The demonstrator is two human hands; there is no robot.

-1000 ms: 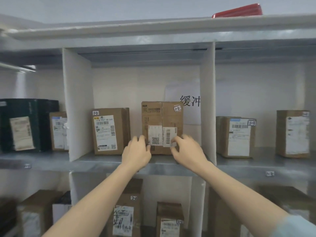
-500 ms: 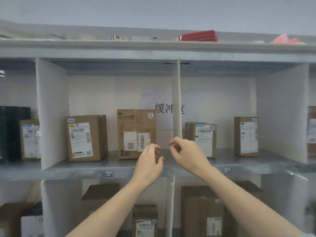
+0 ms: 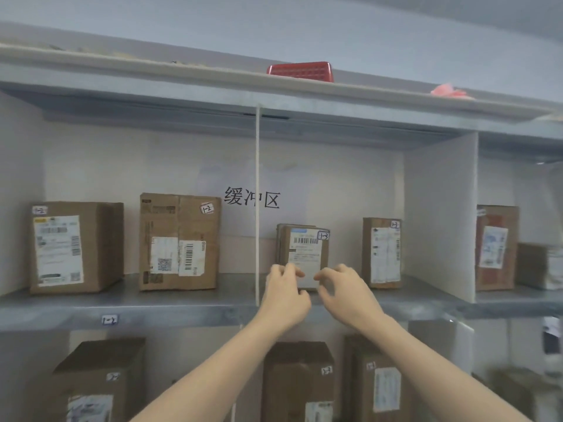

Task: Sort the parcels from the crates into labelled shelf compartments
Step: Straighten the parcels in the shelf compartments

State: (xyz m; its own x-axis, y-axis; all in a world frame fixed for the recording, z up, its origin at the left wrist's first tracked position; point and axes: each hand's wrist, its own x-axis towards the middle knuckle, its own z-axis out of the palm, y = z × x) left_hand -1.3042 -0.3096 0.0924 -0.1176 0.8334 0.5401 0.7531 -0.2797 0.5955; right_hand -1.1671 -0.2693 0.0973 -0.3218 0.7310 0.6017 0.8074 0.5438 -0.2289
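Small parcel (image 3: 304, 254) tagged 1-3 upright on the middle shelf (image 3: 182, 309), just right of the thin divider (image 3: 257, 208). At its lower left corner the left hand (image 3: 285, 292), at its lower right the right hand (image 3: 347, 289), fingers of both curled; impossible to tell whether gripping the parcel or merely held in front of it. Further right in the same compartment, a taller box (image 3: 382, 252). Left of the divider, a big box (image 3: 179, 242) tagged 1-2 and a wide box (image 3: 76, 248) beside it, apart. Red basket (image 3: 300, 72) on the top shelf (image 3: 152, 68).
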